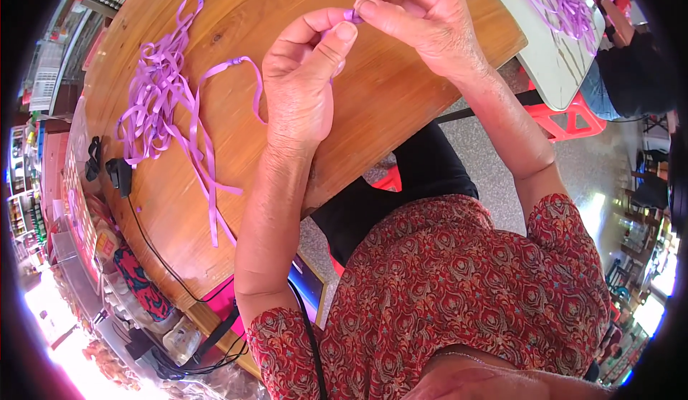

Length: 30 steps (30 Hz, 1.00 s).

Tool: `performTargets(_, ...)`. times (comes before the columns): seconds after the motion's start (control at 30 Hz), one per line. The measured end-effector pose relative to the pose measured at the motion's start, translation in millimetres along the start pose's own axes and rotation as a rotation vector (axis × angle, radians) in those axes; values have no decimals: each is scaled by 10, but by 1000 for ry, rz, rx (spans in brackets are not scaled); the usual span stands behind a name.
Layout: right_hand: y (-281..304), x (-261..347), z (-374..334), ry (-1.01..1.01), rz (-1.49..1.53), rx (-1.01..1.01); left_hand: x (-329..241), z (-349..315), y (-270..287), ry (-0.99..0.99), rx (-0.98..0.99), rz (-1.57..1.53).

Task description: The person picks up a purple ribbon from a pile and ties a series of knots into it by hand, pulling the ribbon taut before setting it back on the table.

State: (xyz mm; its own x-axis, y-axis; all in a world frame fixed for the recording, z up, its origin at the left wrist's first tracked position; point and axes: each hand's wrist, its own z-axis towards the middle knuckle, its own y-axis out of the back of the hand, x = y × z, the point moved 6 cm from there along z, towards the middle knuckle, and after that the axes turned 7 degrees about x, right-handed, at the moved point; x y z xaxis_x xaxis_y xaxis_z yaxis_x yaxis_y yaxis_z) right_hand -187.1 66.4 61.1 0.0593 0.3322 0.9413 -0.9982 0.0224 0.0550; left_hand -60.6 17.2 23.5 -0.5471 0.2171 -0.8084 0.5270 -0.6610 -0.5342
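both hands have thumb and fingertips pinched on a short bit of purple ribbon (352, 16), the left hand (299, 81) to its left and the right hand (428, 31) to its right, above the table (380, 106). the ribbon pile (156, 84) lies left of both, nearer the left hand, its long axis running away from the body; one strand (251, 65) curves behind the left wrist, its end hidden.

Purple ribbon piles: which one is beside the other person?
The upper-right pile, on the white table; the other pile lies on the wooden table.
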Motion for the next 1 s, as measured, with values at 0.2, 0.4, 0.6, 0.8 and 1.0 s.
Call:
performTargets(0.2,51,-79,-18,-124,-54,-32,-2,-20,39,24,-74,73)
performTargets(0.4,79,-135,28,-71,-17,-20,-22,-74,9,37,-167,95)
performTargets(0.6,76,-73,-16,-64,171,-18,-12,-88,8,68,-133,63)
performTargets(0.8,91,307,9,234,-250,-1,0,-79,-22,66,-146,76)
performTargets(1.0,-24,318,-9,145,-331,183,26,-85,8,52,-89,107)
